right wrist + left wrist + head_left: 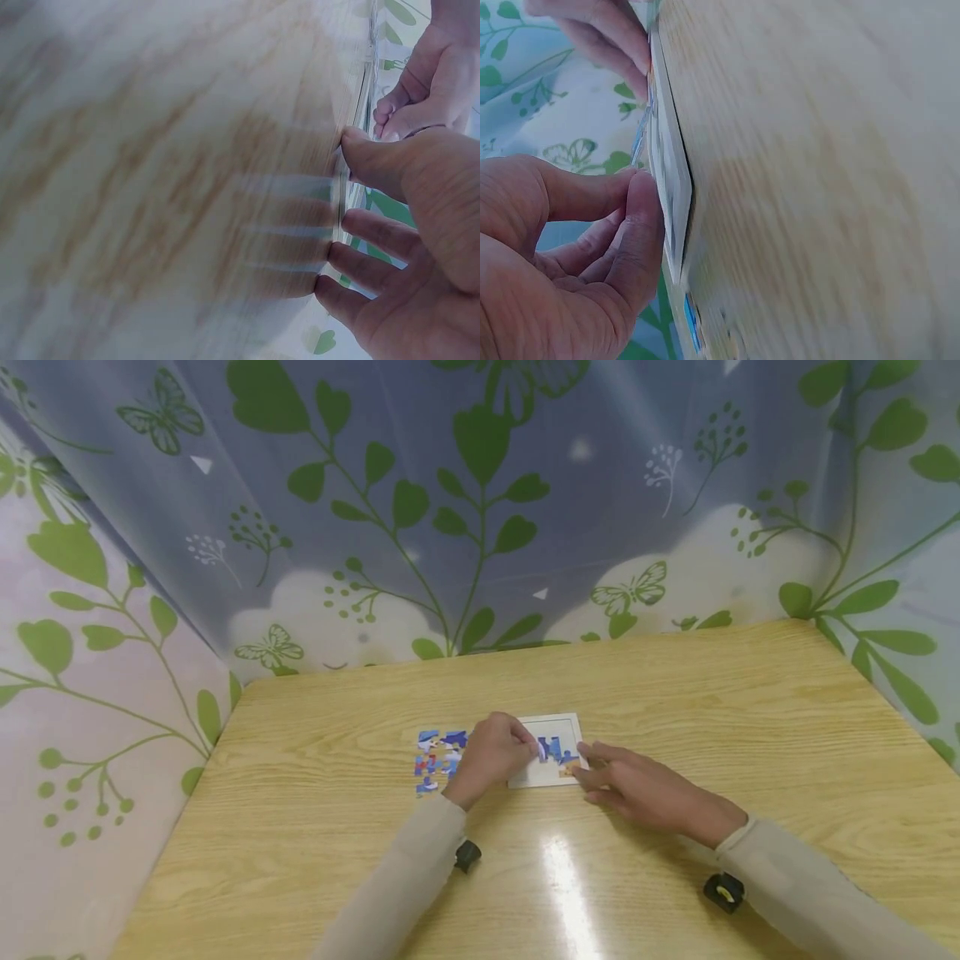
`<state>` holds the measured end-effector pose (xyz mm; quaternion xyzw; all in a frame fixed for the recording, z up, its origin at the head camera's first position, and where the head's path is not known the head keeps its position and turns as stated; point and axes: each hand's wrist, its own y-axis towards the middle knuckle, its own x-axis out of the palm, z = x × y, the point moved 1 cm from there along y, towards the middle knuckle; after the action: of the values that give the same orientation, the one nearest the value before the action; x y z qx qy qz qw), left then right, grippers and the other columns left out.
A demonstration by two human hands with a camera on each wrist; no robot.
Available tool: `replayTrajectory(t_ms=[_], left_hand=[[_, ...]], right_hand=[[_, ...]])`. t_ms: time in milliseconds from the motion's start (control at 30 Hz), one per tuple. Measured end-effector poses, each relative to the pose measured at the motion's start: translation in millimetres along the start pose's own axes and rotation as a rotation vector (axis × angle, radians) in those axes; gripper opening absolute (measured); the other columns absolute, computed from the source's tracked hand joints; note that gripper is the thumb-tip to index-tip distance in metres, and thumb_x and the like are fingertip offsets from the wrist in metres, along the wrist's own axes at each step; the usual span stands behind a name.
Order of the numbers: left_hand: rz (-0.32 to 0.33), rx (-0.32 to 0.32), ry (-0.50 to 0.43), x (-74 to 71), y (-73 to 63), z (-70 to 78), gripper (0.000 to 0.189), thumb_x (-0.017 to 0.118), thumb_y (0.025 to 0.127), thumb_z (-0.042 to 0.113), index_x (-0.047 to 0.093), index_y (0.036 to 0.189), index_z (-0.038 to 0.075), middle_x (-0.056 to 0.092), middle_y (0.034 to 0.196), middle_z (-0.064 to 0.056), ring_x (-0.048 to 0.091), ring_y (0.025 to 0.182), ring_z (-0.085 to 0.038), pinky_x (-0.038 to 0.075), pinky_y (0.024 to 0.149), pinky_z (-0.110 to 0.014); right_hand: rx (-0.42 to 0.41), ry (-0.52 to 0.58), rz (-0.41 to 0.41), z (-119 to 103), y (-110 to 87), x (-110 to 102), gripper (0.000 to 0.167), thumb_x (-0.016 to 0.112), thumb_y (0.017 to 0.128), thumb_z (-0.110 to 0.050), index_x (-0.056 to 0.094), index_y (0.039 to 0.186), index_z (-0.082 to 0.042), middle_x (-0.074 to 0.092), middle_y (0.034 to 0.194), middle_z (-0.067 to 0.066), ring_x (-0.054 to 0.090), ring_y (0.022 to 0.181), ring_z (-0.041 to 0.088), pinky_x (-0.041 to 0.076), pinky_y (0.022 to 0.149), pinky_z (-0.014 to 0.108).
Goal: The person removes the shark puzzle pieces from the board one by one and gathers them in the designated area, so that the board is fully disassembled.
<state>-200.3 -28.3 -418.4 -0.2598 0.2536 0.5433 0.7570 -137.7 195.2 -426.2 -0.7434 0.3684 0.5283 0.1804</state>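
A shallow white puzzle tray (536,776) lies on the table with a few joined jigsaw pieces (567,763) in its right part. My left hand (491,758) is over the tray's left side. Between its thumb and index finger it pinches a thin puzzle piece (639,141), seen edge-on in the left wrist view and tilted above the tray. My right hand (637,787) rests at the tray's right edge. Its fingers (364,266) are spread and loosely bent, and the fingertips touch the tabletop and the tray's edge.
Several loose jigsaw pieces (429,765) lie to the left of the tray, partly hidden behind my left hand. The wooden table (300,860) meets a leaf-patterned curtain (420,552) at its back and sides. Each sleeve has a small black device (723,892) under it.
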Motion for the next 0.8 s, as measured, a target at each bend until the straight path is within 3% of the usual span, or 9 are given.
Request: replayTrajectory(t_ms=[633,800], left_hand=[[0.026,-0.055,0.004,-41.8,-21.3,-34.9,0.007,0.075,0.089,0.013,0.076,0.089,0.006,0.069,0.087,-0.004,0.063,0.077,-0.020,0.055,0.070,-0.033],[0.044,-0.077,0.022,-50.4,-26.9,-42.6,0.003,0.075,0.086,0.009,0.076,0.087,0.006,0.068,0.080,-0.003,0.061,0.071,-0.018,0.053,0.063,-0.030]], right_hand=[[-0.009,0.011,0.005,0.7,-0.9,1.3,0.035,0.071,0.094,-0.009,0.067,0.127,0.003,0.052,0.142,0.031,0.049,0.132,0.047,0.048,0.100,0.054],[-0.010,0.025,0.004,0.5,-0.8,1.3,0.036,0.071,0.094,-0.009,0.067,0.127,0.004,0.051,0.142,0.031,0.049,0.132,0.048,0.048,0.100,0.053]])
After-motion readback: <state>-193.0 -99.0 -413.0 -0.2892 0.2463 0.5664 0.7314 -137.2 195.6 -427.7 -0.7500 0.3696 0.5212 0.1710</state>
